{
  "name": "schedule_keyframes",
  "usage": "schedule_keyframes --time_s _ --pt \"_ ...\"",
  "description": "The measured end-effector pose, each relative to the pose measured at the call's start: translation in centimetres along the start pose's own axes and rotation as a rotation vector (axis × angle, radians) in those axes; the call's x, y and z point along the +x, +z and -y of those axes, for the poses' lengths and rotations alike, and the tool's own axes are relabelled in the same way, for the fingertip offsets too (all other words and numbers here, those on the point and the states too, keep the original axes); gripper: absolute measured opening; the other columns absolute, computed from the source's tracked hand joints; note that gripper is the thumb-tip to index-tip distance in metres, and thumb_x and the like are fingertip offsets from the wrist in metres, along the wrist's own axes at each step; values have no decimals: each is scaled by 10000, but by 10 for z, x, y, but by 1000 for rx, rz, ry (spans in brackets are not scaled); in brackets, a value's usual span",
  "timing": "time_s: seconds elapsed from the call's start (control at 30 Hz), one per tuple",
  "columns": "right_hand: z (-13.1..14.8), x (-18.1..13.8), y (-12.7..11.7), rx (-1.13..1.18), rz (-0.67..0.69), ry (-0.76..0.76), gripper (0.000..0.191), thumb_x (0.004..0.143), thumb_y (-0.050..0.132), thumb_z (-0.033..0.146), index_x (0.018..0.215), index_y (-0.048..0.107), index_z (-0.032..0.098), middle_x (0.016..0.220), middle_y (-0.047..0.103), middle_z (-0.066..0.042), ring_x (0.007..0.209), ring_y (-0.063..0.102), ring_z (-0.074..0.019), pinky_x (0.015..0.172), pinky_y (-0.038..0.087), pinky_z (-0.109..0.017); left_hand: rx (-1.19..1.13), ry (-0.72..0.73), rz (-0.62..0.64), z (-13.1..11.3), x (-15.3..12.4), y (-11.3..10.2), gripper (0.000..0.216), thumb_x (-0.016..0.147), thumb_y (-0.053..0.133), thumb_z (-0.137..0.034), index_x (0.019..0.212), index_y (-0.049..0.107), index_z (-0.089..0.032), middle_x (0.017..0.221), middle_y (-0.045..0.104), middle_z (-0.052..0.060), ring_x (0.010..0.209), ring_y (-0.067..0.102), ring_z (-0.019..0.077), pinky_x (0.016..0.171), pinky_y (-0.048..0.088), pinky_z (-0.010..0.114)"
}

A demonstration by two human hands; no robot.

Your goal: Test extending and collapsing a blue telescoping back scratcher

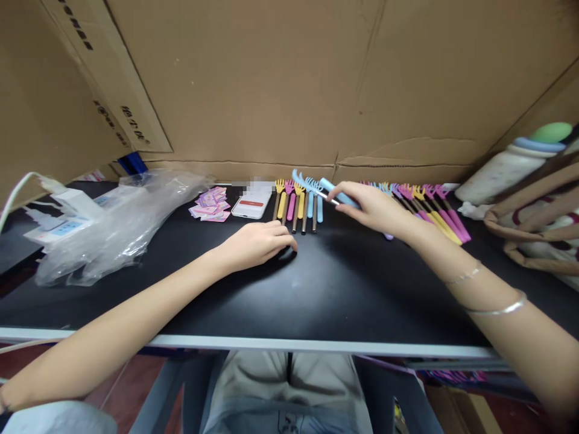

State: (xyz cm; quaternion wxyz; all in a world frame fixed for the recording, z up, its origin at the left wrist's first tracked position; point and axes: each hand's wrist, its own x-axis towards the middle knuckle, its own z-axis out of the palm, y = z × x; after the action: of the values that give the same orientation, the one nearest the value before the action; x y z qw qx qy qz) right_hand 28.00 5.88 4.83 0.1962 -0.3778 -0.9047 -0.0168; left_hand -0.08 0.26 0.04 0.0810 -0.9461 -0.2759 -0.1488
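Left hand (260, 244) flat, right hand (373, 208) pinching blue fork (337, 197)

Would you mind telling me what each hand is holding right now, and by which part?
The right hand pinches a blue fork-shaped tool at its thin stem, just below the blue head. The left hand rests on the black table, holding nothing.

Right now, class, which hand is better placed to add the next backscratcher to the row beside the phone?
Probably the right hand: it holds a blue backscratcher just beside the row. The left hand lies empty on the black table.
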Motion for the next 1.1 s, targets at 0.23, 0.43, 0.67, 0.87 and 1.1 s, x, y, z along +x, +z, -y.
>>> schedule_keyframes --time_s 0.23,0.43,0.67,0.87,1.1 --pt "30 -43 20 -4 166 -152 201 941 463 252 1082 606 258 986 642 -19 781 617 -144 649 401 -234 81 106 -213 -4 2 -10 300 957 402 -134 915 680 -239 901 675 -1 840 569 126 667 399 214" --pt "47 -48 30 77 195 -219 195 939 488 257 1085 617 256 1006 653 -24 876 621 -149 693 426 -241 120 81 -193 -7 3 -11 310 984 381 -189 952 685 -239 883 680 6 854 565 132 680 401 225" --pt "47 -47 30 112 204 -224 144 919 534 266 1034 619 247 958 645 -16 865 600 -147 695 411 -229 89 72 -160 -7 3 -5 297 979 402 -200 921 690 -247 784 643 -5 768 558 121 636 365 221" --pt "44 -46 24 167 191 -186 145 920 525 262 1028 618 237 976 650 -22 879 605 -149 738 412 -231 83 73 -138 -8 2 -3 261 960 434 -191 933 687 -249 814 653 -12 788 569 113 658 373 212" --pt "36 -46 16 125 146 -143 161 918 498 263 1021 618 237 951 647 -31 859 606 -163 741 413 -248 75 40 -140 -14 3 -2 255 942 447 -187 920 693 -253 815 665 -17 791 577 108 640 380 212"
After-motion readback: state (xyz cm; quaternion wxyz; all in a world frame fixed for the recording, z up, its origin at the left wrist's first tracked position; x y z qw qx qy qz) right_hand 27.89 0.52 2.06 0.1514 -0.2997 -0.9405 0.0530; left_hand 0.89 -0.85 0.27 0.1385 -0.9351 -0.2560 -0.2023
